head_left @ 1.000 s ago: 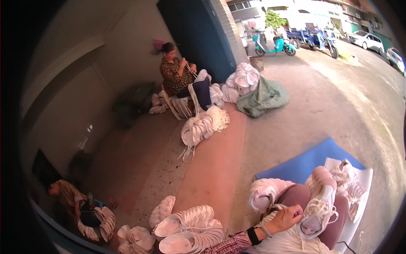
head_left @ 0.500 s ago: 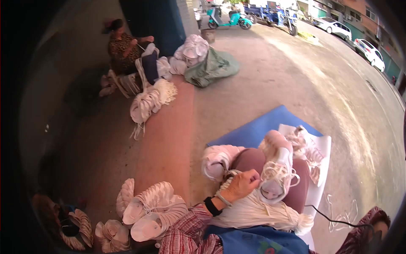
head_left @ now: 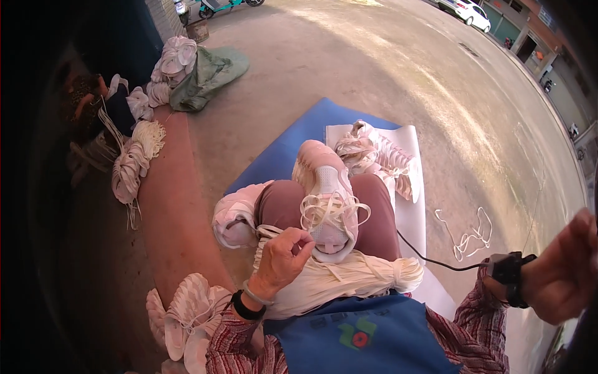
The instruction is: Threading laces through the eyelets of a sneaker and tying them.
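Observation:
A stack of white-and-pink shoe uppers lies across my lap, its front piece criss-crossed with loose cream laces. Just left of that piece is my left hand, closed with thumb and forefinger pinched together; what they hold, if anything, is hidden. My right hand is raised far out at the right edge, away from the shoes, and its fingers are smeared by motion. A thick bundle of cream laces rests over my lap below the uppers. Another stack of uppers sits by my left knee.
Ahead lies a blue sheet with a white sheet bearing more uppers. Loose laces and a black cable are at right. More uppers stand lower left. A person sits far left near a green sack.
My view has swung to the right and down. The right arm has come up and out to the right. My left hand stays beside the laced upper, still closed.

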Motion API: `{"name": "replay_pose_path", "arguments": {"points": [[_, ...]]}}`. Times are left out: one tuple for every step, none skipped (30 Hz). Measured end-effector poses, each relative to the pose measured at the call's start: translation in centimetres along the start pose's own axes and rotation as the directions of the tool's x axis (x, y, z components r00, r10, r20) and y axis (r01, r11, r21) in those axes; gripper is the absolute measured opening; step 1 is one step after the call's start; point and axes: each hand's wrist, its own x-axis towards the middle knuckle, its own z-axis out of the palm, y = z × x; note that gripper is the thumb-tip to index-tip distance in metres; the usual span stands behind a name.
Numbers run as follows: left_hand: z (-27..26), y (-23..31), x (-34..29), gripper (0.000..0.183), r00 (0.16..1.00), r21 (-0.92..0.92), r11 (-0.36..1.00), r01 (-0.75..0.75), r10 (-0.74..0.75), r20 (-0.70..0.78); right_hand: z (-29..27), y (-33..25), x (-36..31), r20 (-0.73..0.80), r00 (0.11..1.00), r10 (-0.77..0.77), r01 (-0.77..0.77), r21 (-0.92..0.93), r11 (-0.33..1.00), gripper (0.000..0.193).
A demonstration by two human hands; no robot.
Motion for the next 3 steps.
{"name": "replay_pose_path", "arguments": {"points": [[0.1, 0.3, -0.2, 0.008, 0.998, 0.034, 0.998, -0.043, 0.042, 0.044, -1.0, 2.7, -2.6, 0.374, 0.859, 0.349, -0.308, -0.166, 0.937, 0.03], [0.2, -0.3, -1.2, 0.007, 0.996, 0.052, 0.998, -0.044, 0.04, 0.077, -1.3, 5.0, -5.2, 0.54, 0.582, 0.608, -0.431, -0.429, 0.794, 0.033], [0.5, -0.3, -1.2, 0.007, 0.991, 0.095, 0.993, -0.074, 0.062, 0.118, -1.1, 6.5, -7.9, 0.46, 0.216, 0.861, -0.671, -0.57, 0.473, 0.037]]}}
